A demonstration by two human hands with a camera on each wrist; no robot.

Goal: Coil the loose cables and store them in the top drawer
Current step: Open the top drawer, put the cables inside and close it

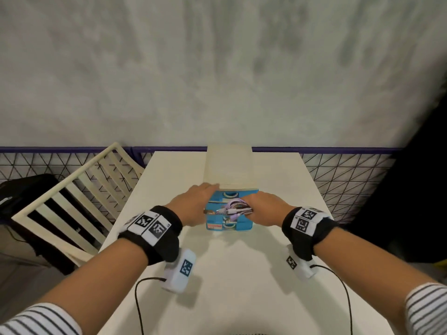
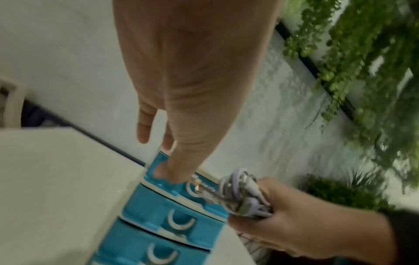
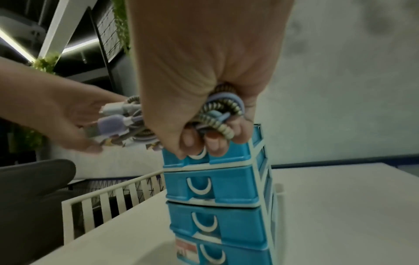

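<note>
A small drawer unit (image 1: pixel 229 165) with a cream top and blue drawers stands on the white table (image 1: pixel 242 274). Its top drawer (image 1: pixel 228 195) (image 3: pixel 229 152) looks closed. My right hand (image 1: pixel 263 209) (image 3: pixel 204 139) grips a bundle of coiled cables (image 1: pixel 233 209) (image 3: pixel 224 111) (image 2: pixel 240 190), purple and striped, right in front of the upper drawers. My left hand (image 1: pixel 193 204) (image 2: pixel 167 161) rests on the unit's top left front corner, one straight digit pressing on the top drawer's front (image 2: pixel 179 188). The lower drawers are closed.
A cream slatted chair (image 1: pixel 79 197) stands left of the table, with a black bag (image 1: pixel 24 197) behind it. A wire mesh fence (image 1: pixel 350 177) runs behind the table. Thin black leads (image 1: pixel 137 305) hang from the wrist cameras over the near table.
</note>
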